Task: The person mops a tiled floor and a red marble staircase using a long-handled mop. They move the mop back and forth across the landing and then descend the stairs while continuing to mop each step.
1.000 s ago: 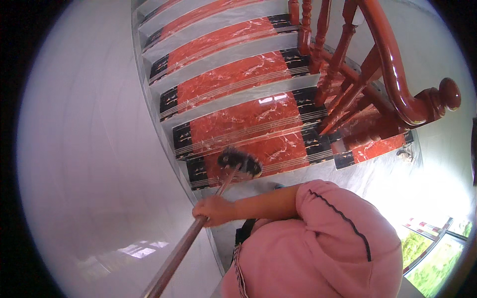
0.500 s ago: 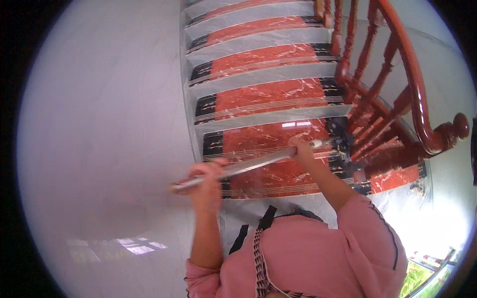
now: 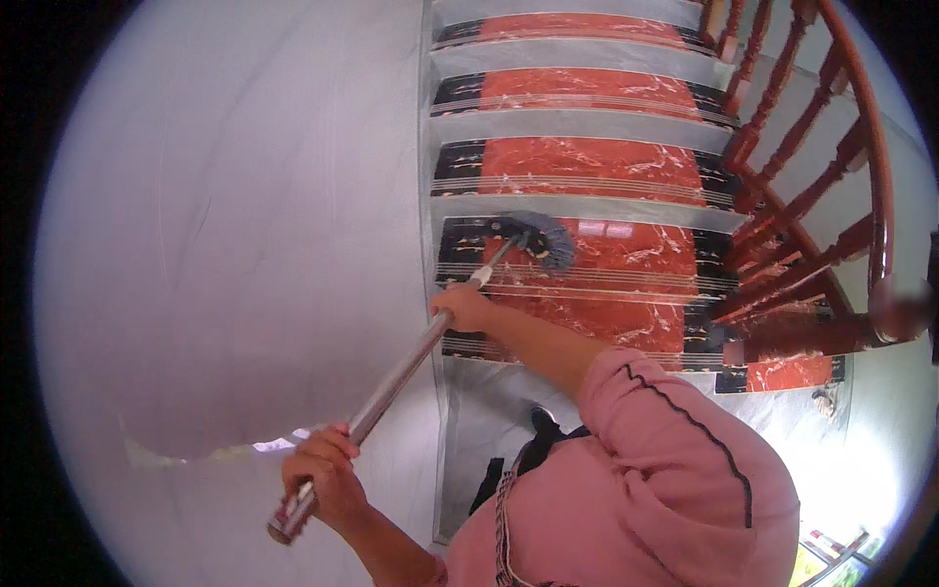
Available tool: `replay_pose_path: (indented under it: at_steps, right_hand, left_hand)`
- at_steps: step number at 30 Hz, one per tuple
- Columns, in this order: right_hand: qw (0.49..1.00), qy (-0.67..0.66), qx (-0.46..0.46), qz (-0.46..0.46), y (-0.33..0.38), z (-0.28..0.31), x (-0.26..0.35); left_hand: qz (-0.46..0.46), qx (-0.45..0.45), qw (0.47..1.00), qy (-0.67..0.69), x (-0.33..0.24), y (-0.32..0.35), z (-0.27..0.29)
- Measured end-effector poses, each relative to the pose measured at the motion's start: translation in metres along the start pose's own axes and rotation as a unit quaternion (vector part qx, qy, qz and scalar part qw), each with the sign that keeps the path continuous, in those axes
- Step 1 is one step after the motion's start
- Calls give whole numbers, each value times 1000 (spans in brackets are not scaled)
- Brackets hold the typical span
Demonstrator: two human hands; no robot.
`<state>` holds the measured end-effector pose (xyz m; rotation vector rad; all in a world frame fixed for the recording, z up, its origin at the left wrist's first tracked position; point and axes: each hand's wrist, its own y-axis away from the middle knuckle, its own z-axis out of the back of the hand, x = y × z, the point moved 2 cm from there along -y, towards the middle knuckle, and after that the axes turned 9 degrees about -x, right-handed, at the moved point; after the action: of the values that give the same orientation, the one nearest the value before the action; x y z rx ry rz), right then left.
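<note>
A mop with a silvery pole (image 3: 399,380) slants from the lower left up toward the stairs. Its dark grey-blue head (image 3: 548,242) rests on a red and black stair tread, over toward the wall side. My left hand (image 3: 325,474) is wrapped round the pole near its lower left end. Farther up, my right hand (image 3: 466,307) grips the same pole, just below a white collar (image 3: 480,276). Both hands are closed, and my right arm reaches across to the left.
Polished red marble steps (image 3: 597,168) with black borders and grey risers climb away from me. A pale smooth wall (image 3: 245,245) runs along the left. On the right stands a red-brown wooden banister (image 3: 873,147) with turned balusters.
The mop head has swung from the banister side of the tread to the wall side. My right hand moved left with the pole, while my left hand came lower and nearer to me.
</note>
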<state>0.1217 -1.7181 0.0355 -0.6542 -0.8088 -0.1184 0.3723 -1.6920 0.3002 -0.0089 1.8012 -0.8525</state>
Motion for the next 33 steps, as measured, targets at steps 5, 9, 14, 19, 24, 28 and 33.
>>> replay_pose_path:
  at_steps: [5,9,14,19,24,28,33]
  right_hand:
    - [995,-28,84,53,-14,-56,23]
    - [976,-65,201,61,-3,-75,79]
    - [976,-85,191,54,36,-59,130]
    - [991,24,132,-28,66,1,154]
    - [991,96,67,-70,98,98,154]
    - [973,199,-68,-93,136,168,107]
    - [942,234,-61,-231,223,242,-12]
  left_hand:
    - [-46,7,996,-76,-13,29,28]
    - [-110,8,994,-14,-41,48,73]
    - [-260,138,949,117,-87,27,64]
    - [-166,256,939,158,-105,-24,60]
    - [-96,146,922,345,-68,-26,49]
    - [43,139,944,295,-15,3,-9]
    - [160,245,951,102,69,56,-114]
